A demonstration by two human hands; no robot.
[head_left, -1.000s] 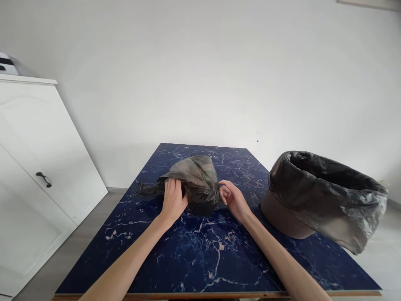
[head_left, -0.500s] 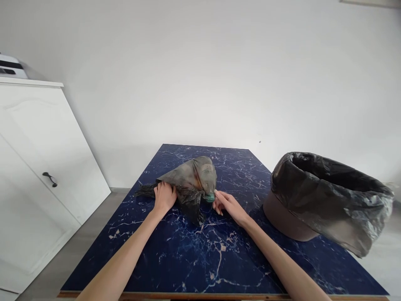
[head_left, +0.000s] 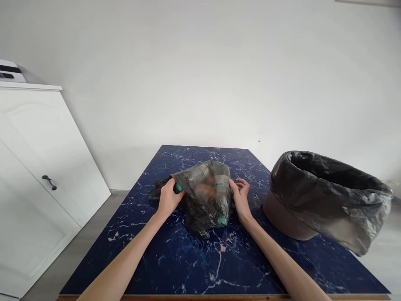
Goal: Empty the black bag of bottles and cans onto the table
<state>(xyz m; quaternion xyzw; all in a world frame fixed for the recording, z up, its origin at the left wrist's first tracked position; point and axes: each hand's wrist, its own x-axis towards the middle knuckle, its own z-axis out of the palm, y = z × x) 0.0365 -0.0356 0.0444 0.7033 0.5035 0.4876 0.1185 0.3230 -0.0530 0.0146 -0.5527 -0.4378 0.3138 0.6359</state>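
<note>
Bag turned, bottles inside now showing; right hand shifted onto bag's right side.

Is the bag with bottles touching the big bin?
Apart. The head view shows bare blue table and the right hand between the bag and the bin.

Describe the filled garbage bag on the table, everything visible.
The filled garbage bag is thin, semi-transparent dark grey plastic, crumpled and lumpy. Through the film show bottle-like shapes with teal caps and something orange-brown. It lies on the blue marbled table, left of the lined bin and apart from it. A loose, darker tail of plastic trails toward the left. The left hand grips its left side and the right hand presses against its right side.
</note>
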